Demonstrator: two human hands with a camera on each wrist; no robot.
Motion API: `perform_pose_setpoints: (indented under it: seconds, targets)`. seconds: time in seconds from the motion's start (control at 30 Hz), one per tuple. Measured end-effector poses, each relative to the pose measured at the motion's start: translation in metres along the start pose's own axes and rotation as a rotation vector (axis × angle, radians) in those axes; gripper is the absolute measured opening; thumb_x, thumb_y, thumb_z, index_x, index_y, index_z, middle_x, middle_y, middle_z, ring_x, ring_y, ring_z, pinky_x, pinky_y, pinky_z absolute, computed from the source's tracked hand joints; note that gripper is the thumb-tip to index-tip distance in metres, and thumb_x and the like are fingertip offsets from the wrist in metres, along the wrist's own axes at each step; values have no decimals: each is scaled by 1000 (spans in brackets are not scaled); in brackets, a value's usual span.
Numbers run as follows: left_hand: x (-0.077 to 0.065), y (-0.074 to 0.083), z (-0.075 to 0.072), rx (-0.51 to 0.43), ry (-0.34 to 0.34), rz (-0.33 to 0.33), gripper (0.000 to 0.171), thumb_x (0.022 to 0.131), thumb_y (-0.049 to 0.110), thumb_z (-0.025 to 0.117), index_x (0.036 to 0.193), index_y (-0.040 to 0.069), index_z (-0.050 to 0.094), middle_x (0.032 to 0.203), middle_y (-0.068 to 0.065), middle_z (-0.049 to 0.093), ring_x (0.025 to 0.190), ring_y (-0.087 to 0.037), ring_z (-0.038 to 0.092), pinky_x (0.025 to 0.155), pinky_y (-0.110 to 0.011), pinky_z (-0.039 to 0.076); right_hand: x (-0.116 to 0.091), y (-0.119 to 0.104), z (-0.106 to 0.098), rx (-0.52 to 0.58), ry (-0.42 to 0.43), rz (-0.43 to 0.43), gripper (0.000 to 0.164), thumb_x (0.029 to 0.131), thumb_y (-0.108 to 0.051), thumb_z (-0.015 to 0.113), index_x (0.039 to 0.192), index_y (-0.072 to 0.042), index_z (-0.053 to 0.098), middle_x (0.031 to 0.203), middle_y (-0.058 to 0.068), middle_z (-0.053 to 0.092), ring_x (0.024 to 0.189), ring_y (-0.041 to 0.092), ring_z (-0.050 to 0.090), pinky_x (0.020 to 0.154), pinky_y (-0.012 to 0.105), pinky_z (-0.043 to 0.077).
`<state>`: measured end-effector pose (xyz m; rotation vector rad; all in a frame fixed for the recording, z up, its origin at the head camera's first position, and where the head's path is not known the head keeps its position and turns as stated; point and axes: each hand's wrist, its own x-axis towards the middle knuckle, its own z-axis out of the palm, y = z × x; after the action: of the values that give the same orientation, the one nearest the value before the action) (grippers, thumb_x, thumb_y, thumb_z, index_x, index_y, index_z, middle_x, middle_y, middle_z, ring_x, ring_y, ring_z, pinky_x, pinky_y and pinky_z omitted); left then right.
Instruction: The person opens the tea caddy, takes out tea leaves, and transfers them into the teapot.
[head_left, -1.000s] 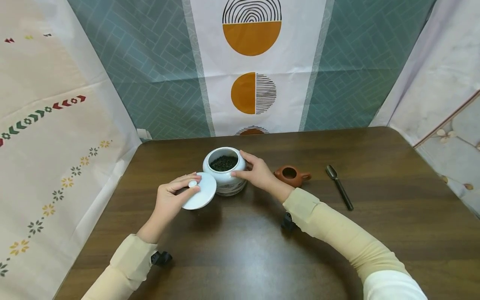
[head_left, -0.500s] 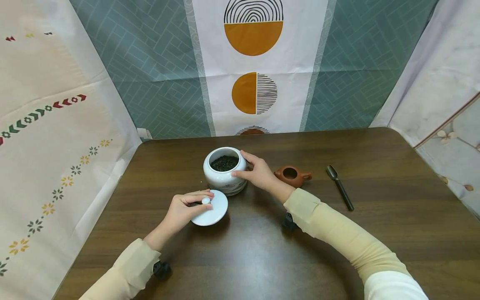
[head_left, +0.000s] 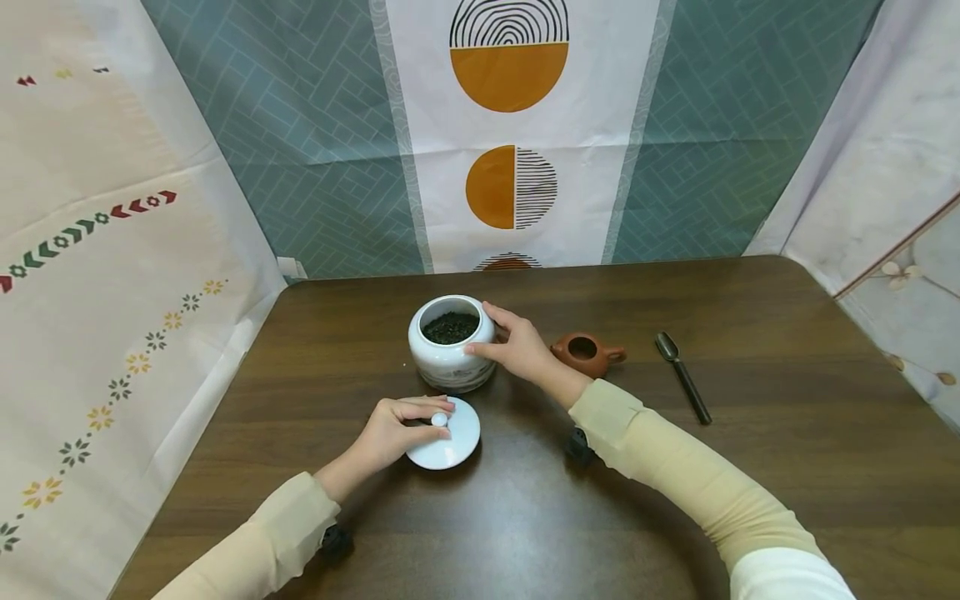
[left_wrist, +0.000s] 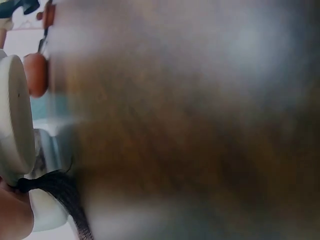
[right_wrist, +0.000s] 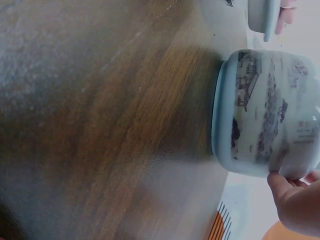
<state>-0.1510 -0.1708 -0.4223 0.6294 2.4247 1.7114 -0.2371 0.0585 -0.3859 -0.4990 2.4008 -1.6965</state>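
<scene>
My left hand (head_left: 402,429) pinches the round knob of a white lid (head_left: 457,442) between thumb and fingers. The lid is held low over the table, in front of a white ceramic jar (head_left: 442,362). Dark loose tea leaves (head_left: 450,327) lie inside the uncovered jar. My right hand (head_left: 517,346) grips the jar's right side, thumb at the front and fingers towards the back. In the right wrist view the jar (right_wrist: 272,112) stands on the table with a painted landscape on its wall, and the lid (right_wrist: 264,17) shows beyond it.
Just right of my right hand stands a small brown clay teapot (head_left: 588,354) with its top uncovered. A dark scoop (head_left: 684,379) lies farther right on the brown wooden table (head_left: 510,517). Patterned cloths hang behind the table and at both sides.
My left hand has carried the lid right and towards me, from beside the jar's left to in front of it. My right hand stays on the jar.
</scene>
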Motion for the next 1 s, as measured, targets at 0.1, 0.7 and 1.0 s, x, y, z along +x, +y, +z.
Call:
perform_pose_setpoints:
  seconds: [0.1,0.7,1.0]
  targets:
    - [0,-3,4,5,-34,5,26,73,12,81,97,3,76,106,-9,72,119,-27,58,98,-19,42,0,1,0,0,1,3,81,83,-18,75,149,-6,29,155,11,28,136,27,39,107,37,39]
    - [0,-10,16,78,-136,83,29,73,11,81,99,0,75,110,-12,70,116,-30,59,110,-51,30,1,0,0,-12,3,6,81,83,-18,75,149,-7,29,155,10,27,137,27,37,107,37,38]
    - [-1,-5,17,104,-146,40,32,73,12,81,101,0,74,112,-13,69,118,-30,58,109,-49,31,2,1,1,-21,6,-2,82,82,-19,75,149,-7,29,155,11,28,136,28,39,105,38,40]
